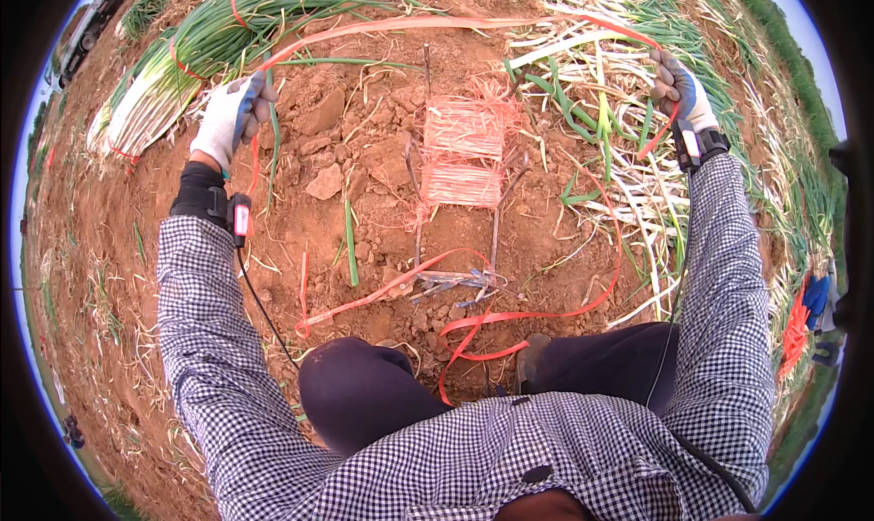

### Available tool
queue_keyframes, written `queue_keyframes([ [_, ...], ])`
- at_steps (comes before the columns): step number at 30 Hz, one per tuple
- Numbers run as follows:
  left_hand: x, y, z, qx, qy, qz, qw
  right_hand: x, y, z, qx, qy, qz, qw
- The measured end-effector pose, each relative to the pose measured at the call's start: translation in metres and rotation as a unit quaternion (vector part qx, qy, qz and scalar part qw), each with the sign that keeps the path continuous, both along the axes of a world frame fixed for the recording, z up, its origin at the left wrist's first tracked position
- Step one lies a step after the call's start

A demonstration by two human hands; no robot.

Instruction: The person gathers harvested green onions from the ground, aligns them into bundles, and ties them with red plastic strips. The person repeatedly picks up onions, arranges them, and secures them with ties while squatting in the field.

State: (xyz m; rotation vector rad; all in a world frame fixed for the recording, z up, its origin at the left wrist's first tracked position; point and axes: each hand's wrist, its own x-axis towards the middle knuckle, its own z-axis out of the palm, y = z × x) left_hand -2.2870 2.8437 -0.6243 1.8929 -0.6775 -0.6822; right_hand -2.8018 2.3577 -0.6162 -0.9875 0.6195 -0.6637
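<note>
My left hand, in a white and blue-grey work glove, is closed on one part of a red plastic strap. My right hand, gloved alike, grips the strap at the other side, with a short end hanging below the fist. Between the raised hands the strap arcs over the soil. A metal rod frame, wound with pink-orange plastic twine, stands on the ground in front of me. More red ribbon lies looped near my knees.
A tied bundle of green onions lies at the upper left. Loose green onions spread over the right side. Clods dot the soil. Orange strips are at the far right, and a vehicle is at the upper left.
</note>
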Motion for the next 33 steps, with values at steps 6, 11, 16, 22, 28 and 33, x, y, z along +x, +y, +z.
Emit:
queue_keyframes([
  [6, 0.013, -0.226, -0.132, 0.067, -0.14, 0.018, 0.988, 0.129, -0.037, -0.142, 0.073, 0.126, -0.175, 0.974],
  [11, -0.01, -0.235, -0.225, 0.134, -0.261, -0.046, 0.955, 0.05, -0.05, -0.223, -0.087, 0.384, -0.147, 0.907],
  [16, 0.011, -0.203, -0.253, -0.005, -0.216, -0.079, 0.973, -0.073, -0.087, -0.181, -0.398, 0.7, -0.195, 0.561],
  [22, 0.016, -0.117, -0.232, 0.04, -0.126, -0.041, 0.99, -0.132, 0.035, -0.167, -0.424, 0.592, 0.144, 0.671],
  [28, -0.043, -0.062, -0.134, -0.058, -0.021, -0.087, 0.994, -0.15, 0.195, -0.218, -0.54, 0.551, 0.562, 0.297],
  [33, -0.143, -0.015, 0.003, -0.076, -0.025, -0.186, 0.979, -0.152, 0.199, -0.204, -0.379, 0.714, 0.495, 0.318],
])
